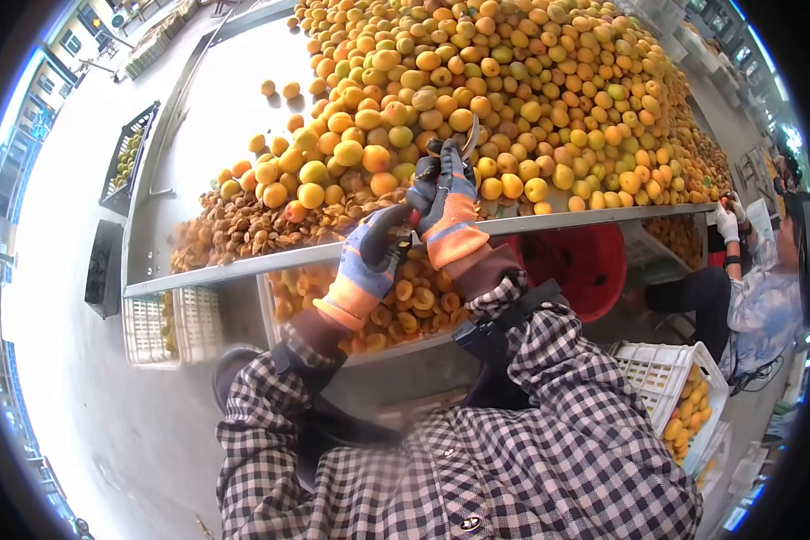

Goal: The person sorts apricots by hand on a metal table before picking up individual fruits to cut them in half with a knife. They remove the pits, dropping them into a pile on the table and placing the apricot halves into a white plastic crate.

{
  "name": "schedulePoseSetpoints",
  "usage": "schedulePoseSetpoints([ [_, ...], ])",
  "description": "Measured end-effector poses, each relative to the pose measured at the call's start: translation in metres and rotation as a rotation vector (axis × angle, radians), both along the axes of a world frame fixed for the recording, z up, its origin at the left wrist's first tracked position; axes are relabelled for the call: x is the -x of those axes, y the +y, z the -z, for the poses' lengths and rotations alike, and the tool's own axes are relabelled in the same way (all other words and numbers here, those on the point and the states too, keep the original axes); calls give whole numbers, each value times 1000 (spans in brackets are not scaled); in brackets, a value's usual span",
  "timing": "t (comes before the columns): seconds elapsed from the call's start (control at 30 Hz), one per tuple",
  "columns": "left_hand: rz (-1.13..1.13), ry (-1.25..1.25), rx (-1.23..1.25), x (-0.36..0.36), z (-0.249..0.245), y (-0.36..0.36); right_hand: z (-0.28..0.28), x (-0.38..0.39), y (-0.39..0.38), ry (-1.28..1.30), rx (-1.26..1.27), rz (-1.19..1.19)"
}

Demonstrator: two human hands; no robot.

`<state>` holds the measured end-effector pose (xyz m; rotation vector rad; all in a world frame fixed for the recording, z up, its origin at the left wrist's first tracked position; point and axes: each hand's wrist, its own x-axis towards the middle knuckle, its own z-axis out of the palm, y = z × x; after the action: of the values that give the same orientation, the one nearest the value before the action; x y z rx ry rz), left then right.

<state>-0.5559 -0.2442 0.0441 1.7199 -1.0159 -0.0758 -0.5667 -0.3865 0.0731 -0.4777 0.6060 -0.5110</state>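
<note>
My right hand [450, 207], in a dark-palmed glove with an orange cuff, is closed around a small knife. Its curved blade [472, 137] points up and away over the heaped apricots [477, 72]. Pressed close beside it, at the table's near edge, is my left hand [373, 256], gloved alike with curled fingers. Whatever those fingers hold is hidden, though a bit of red shows between the two hands. Below them, halved apricots [405, 310] fill a container under the table edge. Brown pits [243, 225] lie heaped on the table to the left.
The metal table [198, 108] has a raised rim. A red tub [576, 270] stands beneath it, right of the halves. A white crate [657, 378] of apricots sits at my right, near a seated co-worker [756, 297] in white gloves. Dark crates [106, 265] stand on the left floor.
</note>
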Motion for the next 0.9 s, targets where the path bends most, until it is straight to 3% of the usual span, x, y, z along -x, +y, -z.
schedulePoseSetpoints([
  [0.13,-13,-97,-11,-2,-5,0,20,-7,-7,36,-116,13],
  [0.2,-4,-130,-15,-2,-8,0,36,-9,-14,-135,-545,-148],
  [0.23,3,-160,-20,-3,-10,0,38,-12,-15,-140,-545,-154],
  [0.3,-4,-161,12,-8,-1,0,40,-17,-17,-141,-462,-117],
  [0.4,-32,277,3,-12,-4,-3,8,-18,-19,-153,-252,-15],
  [0.5,-94,467,125,-25,15,1,-3,-16,-32,-212,56,87],
  [0.53,-83,110,66,-30,17,1,-5,-13,-34,-209,143,80],
  [0.57,-92,104,60,-33,18,7,-6,-11,-34,-209,231,74],
  [0.63,-118,739,78,-30,-10,13,-3,-11,-36,-104,314,-62],
  [0.77,-23,912,105,-44,-14,9,9,-9,-31,-234,430,-7],
  [0.83,-7,879,103,-65,17,13,4,0,-39,-139,393,-185],
  [0.87,-35,622,-10,-86,50,17,-1,3,-43,-98,363,-194],
  [0.9,-63,365,-120,-86,40,10,-2,5,-49,-104,359,-186],
])
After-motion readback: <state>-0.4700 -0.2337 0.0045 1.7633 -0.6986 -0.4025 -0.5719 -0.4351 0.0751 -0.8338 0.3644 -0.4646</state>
